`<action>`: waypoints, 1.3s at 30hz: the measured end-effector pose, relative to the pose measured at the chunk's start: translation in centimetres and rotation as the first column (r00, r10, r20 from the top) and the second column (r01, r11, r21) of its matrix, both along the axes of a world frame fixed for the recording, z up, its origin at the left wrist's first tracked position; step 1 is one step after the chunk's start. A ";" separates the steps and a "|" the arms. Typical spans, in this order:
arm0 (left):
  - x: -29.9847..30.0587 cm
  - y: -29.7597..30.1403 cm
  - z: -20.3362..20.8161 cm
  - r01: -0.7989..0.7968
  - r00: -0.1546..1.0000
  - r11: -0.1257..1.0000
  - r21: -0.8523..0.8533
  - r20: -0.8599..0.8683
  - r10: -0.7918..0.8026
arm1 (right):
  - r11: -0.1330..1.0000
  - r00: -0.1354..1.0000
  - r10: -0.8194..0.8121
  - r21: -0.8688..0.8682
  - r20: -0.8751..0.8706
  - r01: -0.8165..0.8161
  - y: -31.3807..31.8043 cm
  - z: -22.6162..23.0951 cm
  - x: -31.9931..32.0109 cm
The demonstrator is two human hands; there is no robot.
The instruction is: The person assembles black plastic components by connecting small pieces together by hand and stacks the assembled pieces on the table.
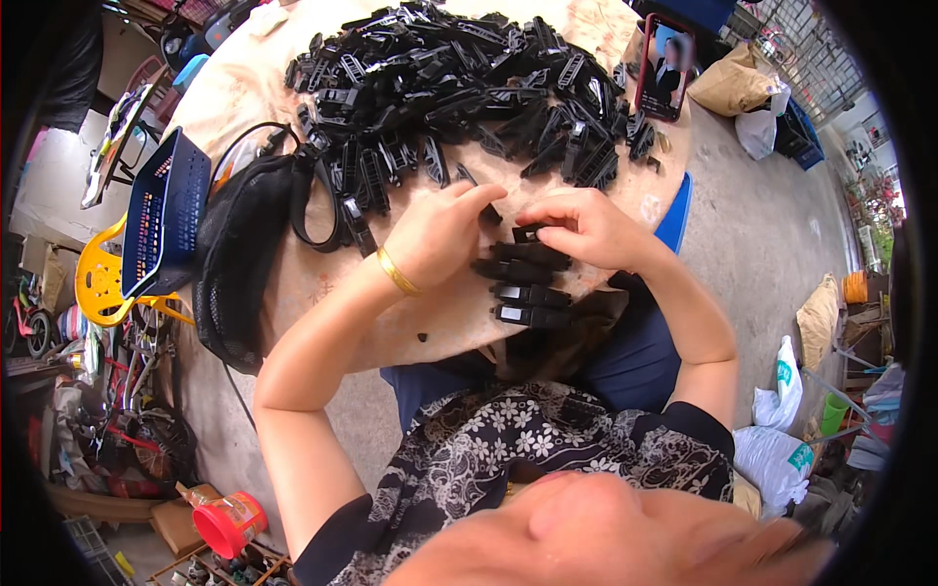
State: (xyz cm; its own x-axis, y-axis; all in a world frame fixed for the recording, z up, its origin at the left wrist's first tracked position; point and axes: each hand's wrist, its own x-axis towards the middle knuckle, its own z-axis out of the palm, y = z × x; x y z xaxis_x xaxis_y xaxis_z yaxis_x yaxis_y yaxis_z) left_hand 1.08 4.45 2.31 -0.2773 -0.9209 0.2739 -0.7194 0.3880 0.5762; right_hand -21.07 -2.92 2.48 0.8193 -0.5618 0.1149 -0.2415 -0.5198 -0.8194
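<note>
Assembling, seemingly: right hand [589,231] pinches black part [528,234] nearside of heap [430,73], row of black pieces [532,295] further nearside; left hand [440,232] nearside of heap too, can't tell its fingers' hold; next likely calls for steady alignment

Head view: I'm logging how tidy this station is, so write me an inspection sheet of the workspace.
Surface: pale, blotchy tabletop.
Job's things: heap of black parts on the far side; short row of black parts near the person.
Clutter: phone at far right; black mesh bag at left.
Left hand: fingers beside a small black part; grip unclear.
Right hand: fingers pinching a black part.
Cables: thin dark cord below the table's left side; its ends are unclear.
Surroundings: dark blue basket by yellow chair; red bucket; white sacks.
</note>
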 end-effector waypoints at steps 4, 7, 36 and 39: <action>0.6 -0.5 0.0 0.019 0.992 0.989 -0.147 0.128 0.000 | 0.988 0.998 0.045 -0.145 -0.042 -0.050 0.0 1.0 0.0; 1.3 -1.3 0.0 0.102 0.983 0.955 -0.278 0.177 -0.053 | 0.974 0.997 0.007 -0.224 -0.083 -0.025 0.1 0.8 0.0; 1.5 0.3 0.2 0.000 0.999 1.000 0.014 0.034 -0.001 | 0.827 0.995 -0.070 -0.562 -0.072 0.017 1.5 2.1 1.0; 1.3 0.2 0.2 0.022 1.000 1.000 -0.005 0.014 -0.022 | 0.818 0.998 -0.031 -0.576 -0.053 -0.005 0.9 1.6 1.4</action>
State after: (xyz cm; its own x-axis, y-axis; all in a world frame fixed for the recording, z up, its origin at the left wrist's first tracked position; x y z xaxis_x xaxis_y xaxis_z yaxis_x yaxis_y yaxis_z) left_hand 2.39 4.66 2.52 -0.3016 -0.9131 0.2742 -0.7185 0.4068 0.5642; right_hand -19.72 -2.06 4.03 0.8276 -0.4186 0.3739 -0.2883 -0.8886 -0.3568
